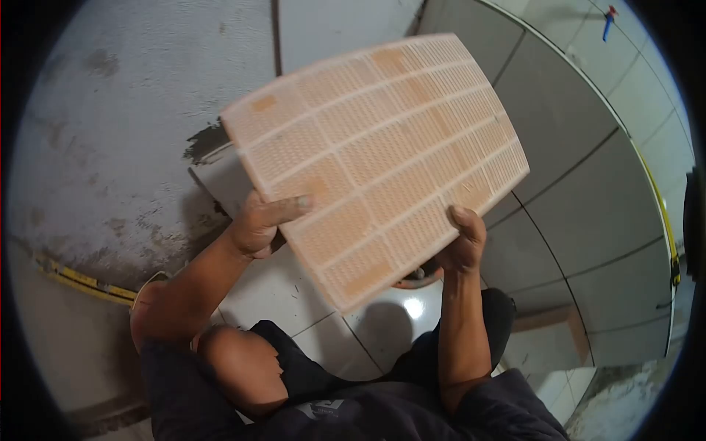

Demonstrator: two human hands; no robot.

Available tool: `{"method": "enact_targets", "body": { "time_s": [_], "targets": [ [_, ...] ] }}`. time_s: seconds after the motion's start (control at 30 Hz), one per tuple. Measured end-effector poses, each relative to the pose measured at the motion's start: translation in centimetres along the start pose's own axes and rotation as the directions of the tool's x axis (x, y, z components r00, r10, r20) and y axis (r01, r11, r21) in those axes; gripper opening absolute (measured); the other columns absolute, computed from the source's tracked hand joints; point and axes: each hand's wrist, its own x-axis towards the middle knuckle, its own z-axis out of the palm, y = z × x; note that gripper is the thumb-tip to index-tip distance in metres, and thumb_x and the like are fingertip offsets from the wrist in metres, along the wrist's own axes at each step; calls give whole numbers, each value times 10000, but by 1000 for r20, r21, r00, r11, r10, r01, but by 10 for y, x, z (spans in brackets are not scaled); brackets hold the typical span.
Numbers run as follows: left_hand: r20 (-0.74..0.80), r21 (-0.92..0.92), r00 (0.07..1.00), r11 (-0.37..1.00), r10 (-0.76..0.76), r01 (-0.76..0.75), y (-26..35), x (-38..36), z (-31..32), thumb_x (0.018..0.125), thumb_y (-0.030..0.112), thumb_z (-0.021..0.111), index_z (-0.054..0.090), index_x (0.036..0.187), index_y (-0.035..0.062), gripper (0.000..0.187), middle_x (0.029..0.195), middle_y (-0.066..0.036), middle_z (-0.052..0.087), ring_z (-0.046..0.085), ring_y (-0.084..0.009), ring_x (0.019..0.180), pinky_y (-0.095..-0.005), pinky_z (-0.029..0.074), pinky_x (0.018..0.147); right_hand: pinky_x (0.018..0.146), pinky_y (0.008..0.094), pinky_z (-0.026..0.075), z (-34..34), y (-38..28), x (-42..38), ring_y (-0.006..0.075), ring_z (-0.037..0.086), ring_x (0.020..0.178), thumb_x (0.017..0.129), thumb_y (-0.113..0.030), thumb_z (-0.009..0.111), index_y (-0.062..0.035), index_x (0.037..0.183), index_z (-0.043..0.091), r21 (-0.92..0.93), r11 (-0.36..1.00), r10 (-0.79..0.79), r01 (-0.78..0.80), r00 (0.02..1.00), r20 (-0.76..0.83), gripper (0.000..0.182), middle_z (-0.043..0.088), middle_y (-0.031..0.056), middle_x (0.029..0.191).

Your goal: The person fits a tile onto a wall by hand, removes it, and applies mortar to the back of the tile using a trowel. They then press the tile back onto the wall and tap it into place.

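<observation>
A large rectangular tile (pixel 382 147) is held up in front of me with its back side showing, pale orange with a white grid of ridges. My left hand (pixel 263 224) grips its lower left edge, thumb lying across the face. On the lower right edge my right hand (pixel 463 242) holds it from underneath, thumb on the ridged face. The tile is tilted, its far end pointing up and to the right. I am crouched, with knees and dark shorts at the bottom of the view.
A rough grey cement surface (pixel 110 147) with a dark mortar patch (pixel 206 141) fills the left. Laid grey tiles (pixel 573 191) with dark joints cover the right. A yellow level (pixel 88 283) lies lower left. A glossy white floor tile (pixel 397 309) is beneath me.
</observation>
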Motion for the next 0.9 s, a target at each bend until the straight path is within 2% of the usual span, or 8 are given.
{"method": "enact_targets", "body": {
  "time_s": [0.1, 0.2, 0.3, 0.33, 0.4, 0.5, 0.7, 0.9],
  "targets": [
    [-62, -7, 998, 1000, 25, -25, -11, 0, -4, 773, 45, 567, 392, 1244, -85, 519, 1134, -204, 540, 572, -289, 1027, -379, 484, 885, 859, 429, 514, -12, 1, -2, 312, 598, 1015, 834, -143, 522, 103, 1277, 334, -106, 993, 46, -41, 998, 50, 540, 513, 271, 1183],
    [-131, -34, 991, 999, 30, -34, -16, -9, -19, 732, 8, 522, 391, 1226, -108, 524, 1109, -223, 541, 587, -300, 987, -384, 498, 867, 961, 396, 407, -40, -22, -9, 277, 510, 1102, 762, -144, 698, 44, 1290, 397, -382, 798, 532, -466, 842, 84, 637, 531, 165, 1178],
    [-237, -27, 971, 999, 24, -31, -18, -20, -26, 717, 40, 503, 386, 1217, -126, 540, 1092, -237, 541, 598, -308, 950, -395, 511, 843, 864, 365, 465, -60, -65, 14, 282, 556, 1061, 733, -220, 722, -21, 1054, 636, -990, 118, 763, -77, 645, 41, 387, 594, 167, 1093],
    [-297, 0, 954, 999, 42, -44, -19, -22, -25, 718, 70, 504, 387, 1213, -132, 547, 1082, -240, 544, 603, -309, 931, -402, 518, 828, 864, 365, 465, -73, -71, 24, 282, 556, 1061, 733, -220, 722, -21, 1054, 636, -990, 116, 766, -77, 642, 40, 387, 594, 167, 1093],
    [-299, 54, 954, 999, 21, -5, -14, -30, -30, 711, 122, 501, 363, 1228, -140, 595, 1096, -254, 536, 601, -320, 938, -385, 526, 814, 768, 394, 497, -101, -72, 35, 315, 634, 872, 667, -222, 716, -36, 816, 683, -898, -424, 538, 115, 830, -148, 240, 660, 165, 881],
    [-437, 218, 896, 976, 80, 19, -9, -50, -29, 687, 175, 532, 345, 1230, -143, 657, 1082, -252, 531, 601, -318, 903, -369, 519, 808, 687, 427, 504, -145, -41, 44, 338, 639, 717, 634, -204, 674, -48, 735, 664, -690, -644, 616, 331, 759, -211, 187, 653, 142, 715],
    [-595, 255, 787, 967, 163, -8, 4, -100, 7, 717, 234, 534, 332, 1259, -124, 680, 1137, -271, 507, 576, -346, 987, -402, 508, 849, 662, 413, 514, -161, 6, 79, 316, 646, 752, 667, -185, 628, -70, 741, 683, -615, -418, 892, 669, 429, -139, 148, 653, 148, 741],
    [-782, 272, 587, 962, 208, 21, -7, -151, 36, 750, 215, 539, 316, 1270, -119, 657, 1177, -261, 487, 557, -357, 1038, -419, 498, 878, 701, 415, 491, -166, -2, 91, 338, 636, 771, 735, -385, 672, -76, 783, 687, -806, -355, 879, 474, 464, -114, 313, 653, 155, 743]
  ]
}}
